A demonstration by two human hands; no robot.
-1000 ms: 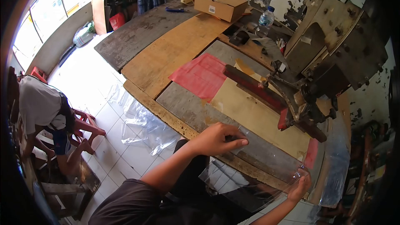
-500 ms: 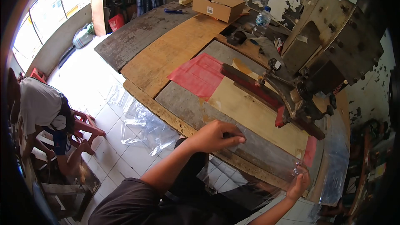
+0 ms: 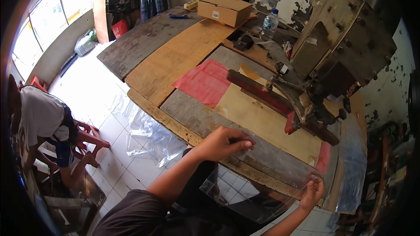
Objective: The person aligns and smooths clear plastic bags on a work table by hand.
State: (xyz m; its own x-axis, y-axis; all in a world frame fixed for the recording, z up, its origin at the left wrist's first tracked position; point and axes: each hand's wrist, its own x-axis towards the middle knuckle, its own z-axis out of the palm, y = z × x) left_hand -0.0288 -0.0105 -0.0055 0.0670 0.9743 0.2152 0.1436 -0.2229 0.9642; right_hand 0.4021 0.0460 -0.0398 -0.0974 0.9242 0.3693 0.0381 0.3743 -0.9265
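Note:
A clear plastic sheet (image 3: 258, 192) stretches between my two hands, in front of the workbench's near edge. My left hand (image 3: 225, 144) pinches its upper left corner, thumb against the curled fingers. At the sheet's right end, my right hand (image 3: 313, 191) grips the edge between thumb and fingers. Beyond the sheet lies a pale yellow board (image 3: 267, 124) on the grey bench surface (image 3: 192, 109). A pink sheet (image 3: 203, 82) is at the board's left end. The dark red bar (image 3: 262, 96) of a press machine (image 3: 337, 39) sits over the board.
A cardboard box (image 3: 224, 10), a blue cutter (image 3: 179, 16) and a water bottle (image 3: 270, 21) are at the back. Crumpled clear plastic (image 3: 153, 137) lies on the tiled floor. Another person (image 3: 46, 116) is bent over at the far left. More plastic (image 3: 352, 166) is at the right.
The view has shifted slightly. My left hand has moved a little left in the picture, and the clear sheet's lower left part has swung left. Both hands keep their hold.

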